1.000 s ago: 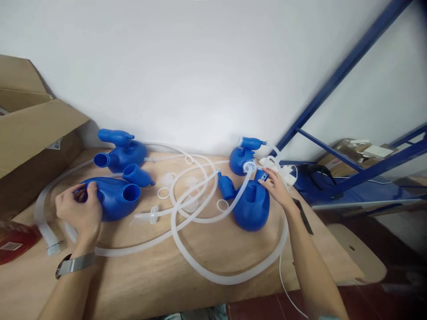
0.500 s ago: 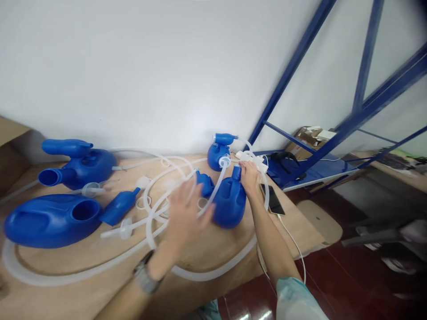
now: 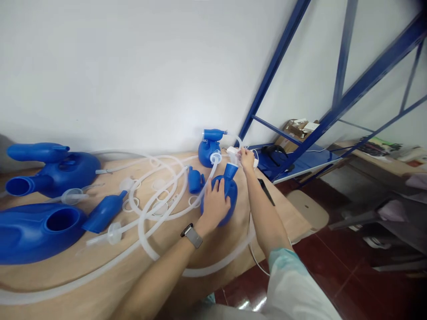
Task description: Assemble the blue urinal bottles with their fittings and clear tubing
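A blue plastic jug (image 3: 232, 209) stands near the right side of the table, its flared neck (image 3: 231, 170) tilted up. Wrapped over its handle and upper body is my left hand (image 3: 216, 203), a watch on that wrist. My right hand (image 3: 247, 158) is closed in a pinch just beyond the neck; a small pale, translucent piece at its fingertips is too blurred to name. Behind stands another blue jug (image 3: 204, 153) with a clear capped tube end (image 3: 215, 157) before it. A small blue cup-like part (image 3: 195, 180) lies left of my left hand.
Translucent hose (image 3: 143, 222) loops across the wooden table (image 3: 110, 278). More blue jugs (image 3: 78, 171) and a blue spouted part (image 3: 105, 211) lie left. A dark phone (image 3: 266, 191) is beside my right forearm. A blue metal frame (image 3: 271, 75) rises behind; a stool (image 3: 305, 206) stands right.
My left hand has moved from above the hose onto the jug and closed on it. My right hand has shifted from beside the jug's neck to just beyond its mouth. The view has turned right.
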The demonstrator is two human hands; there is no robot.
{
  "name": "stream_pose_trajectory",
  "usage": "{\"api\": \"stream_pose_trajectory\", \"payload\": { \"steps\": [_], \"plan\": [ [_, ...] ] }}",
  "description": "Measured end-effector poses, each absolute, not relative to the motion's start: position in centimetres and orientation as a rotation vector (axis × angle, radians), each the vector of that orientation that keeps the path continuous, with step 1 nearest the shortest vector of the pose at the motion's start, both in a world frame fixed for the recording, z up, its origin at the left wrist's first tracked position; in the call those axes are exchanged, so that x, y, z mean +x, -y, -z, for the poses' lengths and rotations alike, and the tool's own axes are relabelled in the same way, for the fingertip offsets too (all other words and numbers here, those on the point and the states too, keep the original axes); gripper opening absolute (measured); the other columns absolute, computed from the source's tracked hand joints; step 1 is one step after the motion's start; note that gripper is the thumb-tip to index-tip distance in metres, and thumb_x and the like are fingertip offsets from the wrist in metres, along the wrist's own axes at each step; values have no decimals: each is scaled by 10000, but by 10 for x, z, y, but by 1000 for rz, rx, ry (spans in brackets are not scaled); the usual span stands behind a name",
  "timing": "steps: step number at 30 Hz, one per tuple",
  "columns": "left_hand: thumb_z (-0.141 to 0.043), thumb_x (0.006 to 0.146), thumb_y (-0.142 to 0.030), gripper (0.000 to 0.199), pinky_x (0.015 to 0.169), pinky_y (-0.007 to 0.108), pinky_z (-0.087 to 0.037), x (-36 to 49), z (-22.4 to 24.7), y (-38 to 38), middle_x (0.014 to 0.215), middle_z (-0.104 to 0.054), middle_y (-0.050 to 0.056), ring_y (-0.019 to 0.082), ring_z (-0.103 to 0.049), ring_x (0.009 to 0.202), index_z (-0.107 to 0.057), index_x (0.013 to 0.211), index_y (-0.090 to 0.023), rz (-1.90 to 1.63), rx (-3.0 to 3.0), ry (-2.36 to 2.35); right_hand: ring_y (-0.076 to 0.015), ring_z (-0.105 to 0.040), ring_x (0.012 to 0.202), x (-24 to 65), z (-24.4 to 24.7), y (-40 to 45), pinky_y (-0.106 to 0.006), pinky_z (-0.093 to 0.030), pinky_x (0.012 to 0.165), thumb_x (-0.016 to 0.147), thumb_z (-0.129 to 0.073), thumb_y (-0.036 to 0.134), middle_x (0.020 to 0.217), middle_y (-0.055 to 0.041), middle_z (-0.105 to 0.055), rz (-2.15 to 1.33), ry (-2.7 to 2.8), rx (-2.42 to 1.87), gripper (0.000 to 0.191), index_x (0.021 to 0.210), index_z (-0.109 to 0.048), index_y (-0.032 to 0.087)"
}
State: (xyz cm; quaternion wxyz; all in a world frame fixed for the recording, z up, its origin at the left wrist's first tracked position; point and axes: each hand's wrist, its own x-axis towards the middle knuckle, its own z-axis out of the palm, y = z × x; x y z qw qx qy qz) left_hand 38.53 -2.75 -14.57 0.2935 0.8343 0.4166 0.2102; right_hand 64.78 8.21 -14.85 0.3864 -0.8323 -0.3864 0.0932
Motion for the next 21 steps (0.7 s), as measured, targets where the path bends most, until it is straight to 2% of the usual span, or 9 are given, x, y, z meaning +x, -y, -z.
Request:
{"api": "stream_pose_trajectory", "payload": {
  "steps": [2,4,7,8,11,13,16,18,21],
  "plan": [
    [-518,983,-256,662,1346,514,-251,385,148,30,1625,-471,199,389,-199,1638,-463,1607,-42,-591,2209,-1120,-241,-637,968,657,141,-84,-401,-503,1016,1042,-402,479,1018,-175,-690,-254,960,-2106,490,996,-693,88],
    [-457,1047,-336,642,1340,515,-264,387,150,34,1639,-445,219,367,-196,1644,-438,1616,-40,-628,2188,-1128,-243,-622,1109,655,134,-76,-394,-477,1105,942,-603,426,1228,-172,-662,-253,974,-2082,420,1187,-689,95],
    [-406,1081,-535,780,1343,532,-237,394,150,44,1687,-336,264,373,-162,1651,-318,1671,-32,-626,2091,-1171,-228,-602,1168,629,134,-50,-387,-500,1105,840,-744,371,1443,-185,-535,-399,937,-2038,773,1523,-484,118],
    [-415,1072,-586,848,1344,537,-224,396,148,47,1703,-279,287,385,-147,1649,-271,1686,-19,-565,2032,-1189,-218,-609,1145,617,136,-39,-389,-518,1081,891,-703,414,1443,-182,-532,-520,908,-2010,768,1554,-440,127],
    [-432,1063,-625,885,1303,561,-299,400,138,48,1703,-234,320,413,-205,1626,-278,1692,-23,-296,1867,-1157,-219,-657,1032,582,145,-6,-378,-573,970,939,-649,569,1206,-129,-663,-816,986,-1961,603,1360,-610,139],
    [-438,1080,-571,694,1233,531,-422,398,130,35,1631,-433,260,376,-415,1552,-483,1611,-127,-306,1897,-1045,-220,-671,1026,572,147,9,-355,-587,935,877,-716,586,1164,-113,-685,-948,1007,-1892,630,1318,-620,147],
    [-362,1122,-419,485,1213,430,-449,393,123,-4,1483,-607,153,250,-575,1394,-599,1477,-189,-576,2058,-902,-202,-669,1016,576,138,17,-329,-585,919,752,-829,514,1189,-108,-685,-1191,1116,-1765,757,1360,-580,136],
    [-329,1125,-342,483,1208,506,-405,394,123,-37,1459,-597,211,301,-532,1393,-592,1449,-98,-657,2340,-866,-190,-659,1020,584,127,15,-328,-570,956,726,-846,438,1165,-96,-686,-1278,1292,-1743,727,1332,-595,126],
    [-482,1078,-322,343,1081,495,-451,401,127,-77,1124,-716,199,326,-624,1164,-743,1063,-100,-558,2548,-653,-203,-650,1078,582,113,14,-351,-538,1039,764,-791,295,1160,-98,-683,-1238,1513,-1846,563,1268,-621,111]
  ]
}}
